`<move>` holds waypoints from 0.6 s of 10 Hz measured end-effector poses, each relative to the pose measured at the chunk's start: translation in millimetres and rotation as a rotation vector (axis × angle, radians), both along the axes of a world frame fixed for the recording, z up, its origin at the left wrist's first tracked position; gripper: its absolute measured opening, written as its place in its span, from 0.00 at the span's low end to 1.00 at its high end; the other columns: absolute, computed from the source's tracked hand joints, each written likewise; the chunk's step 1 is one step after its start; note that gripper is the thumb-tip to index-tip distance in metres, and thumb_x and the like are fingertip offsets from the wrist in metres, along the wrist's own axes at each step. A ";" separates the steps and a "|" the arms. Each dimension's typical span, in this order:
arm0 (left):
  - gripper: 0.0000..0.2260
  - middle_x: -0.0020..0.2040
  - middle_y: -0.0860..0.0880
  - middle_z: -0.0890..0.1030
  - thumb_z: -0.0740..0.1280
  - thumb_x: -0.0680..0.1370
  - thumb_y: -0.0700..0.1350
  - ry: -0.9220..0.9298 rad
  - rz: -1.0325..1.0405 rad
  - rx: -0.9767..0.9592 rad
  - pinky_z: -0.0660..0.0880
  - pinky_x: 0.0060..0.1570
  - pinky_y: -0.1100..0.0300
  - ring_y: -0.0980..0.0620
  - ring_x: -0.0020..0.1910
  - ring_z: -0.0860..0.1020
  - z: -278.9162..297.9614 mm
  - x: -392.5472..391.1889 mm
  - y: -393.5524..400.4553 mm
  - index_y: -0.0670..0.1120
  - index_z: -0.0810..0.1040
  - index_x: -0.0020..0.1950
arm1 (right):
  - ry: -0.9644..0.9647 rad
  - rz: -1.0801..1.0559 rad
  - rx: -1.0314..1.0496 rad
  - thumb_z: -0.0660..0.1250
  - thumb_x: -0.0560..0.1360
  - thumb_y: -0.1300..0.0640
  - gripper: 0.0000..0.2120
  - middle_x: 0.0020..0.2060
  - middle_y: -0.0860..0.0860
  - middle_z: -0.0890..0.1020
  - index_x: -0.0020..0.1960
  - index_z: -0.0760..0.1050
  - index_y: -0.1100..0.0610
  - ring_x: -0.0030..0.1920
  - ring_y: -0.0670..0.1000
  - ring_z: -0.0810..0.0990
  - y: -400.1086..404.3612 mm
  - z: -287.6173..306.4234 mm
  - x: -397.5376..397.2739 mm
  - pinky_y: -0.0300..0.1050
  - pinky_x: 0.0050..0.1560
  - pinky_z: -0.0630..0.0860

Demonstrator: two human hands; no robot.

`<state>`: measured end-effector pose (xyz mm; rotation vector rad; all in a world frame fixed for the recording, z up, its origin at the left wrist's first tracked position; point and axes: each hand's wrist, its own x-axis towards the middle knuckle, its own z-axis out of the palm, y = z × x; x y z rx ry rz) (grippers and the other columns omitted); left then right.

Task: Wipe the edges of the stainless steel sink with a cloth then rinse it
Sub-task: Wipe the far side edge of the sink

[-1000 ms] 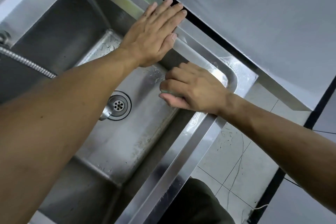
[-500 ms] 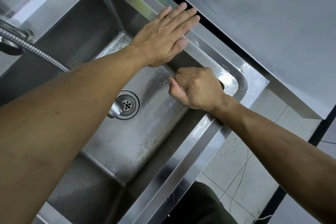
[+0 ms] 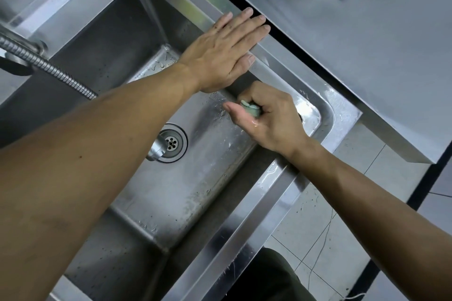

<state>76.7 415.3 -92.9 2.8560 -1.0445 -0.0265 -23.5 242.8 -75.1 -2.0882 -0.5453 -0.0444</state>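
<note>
Cloth (image 3: 250, 108) in right hand (image 3: 266, 118), inside sink (image 3: 274, 193)

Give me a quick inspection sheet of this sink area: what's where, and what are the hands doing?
Surface: steel sink, rim wet with droplets; drain open.
Job's things: pale green cloth, bunched inside the basin near the far wall.
Clutter: nothing seen.
Hands: left hand flat on the far rim; right hand grips the cloth.
Cables: ribbed metal hose crossing the basin; thin cord on the floor.
Surroundings: tiled floor, grey counter beside the sink.
</note>
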 end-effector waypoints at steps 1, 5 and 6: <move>0.27 0.86 0.48 0.49 0.45 0.87 0.54 0.008 -0.001 0.003 0.44 0.83 0.48 0.47 0.85 0.46 1.0 0.7 0.3 0.47 0.48 0.86 | 0.119 -0.072 0.139 0.73 0.77 0.62 0.18 0.28 0.58 0.74 0.33 0.70 0.67 0.29 0.57 0.73 8.2 -3.4 0.6 0.50 0.32 0.71; 0.27 0.86 0.48 0.47 0.44 0.87 0.54 0.019 -0.005 0.022 0.41 0.83 0.50 0.48 0.85 0.44 1.3 2.3 1.0 0.47 0.45 0.86 | 0.383 -0.141 0.181 0.65 0.74 0.71 0.26 0.19 0.42 0.70 0.27 0.61 0.46 0.23 0.41 0.69 17.5 -2.5 -8.5 0.31 0.29 0.64; 0.27 0.86 0.48 0.46 0.43 0.87 0.54 0.020 -0.011 0.024 0.42 0.83 0.50 0.48 0.85 0.44 1.8 2.4 0.3 0.47 0.45 0.86 | 0.313 -0.174 0.039 0.67 0.74 0.62 0.19 0.22 0.51 0.72 0.28 0.63 0.55 0.25 0.51 0.71 14.4 7.0 -8.0 0.46 0.28 0.69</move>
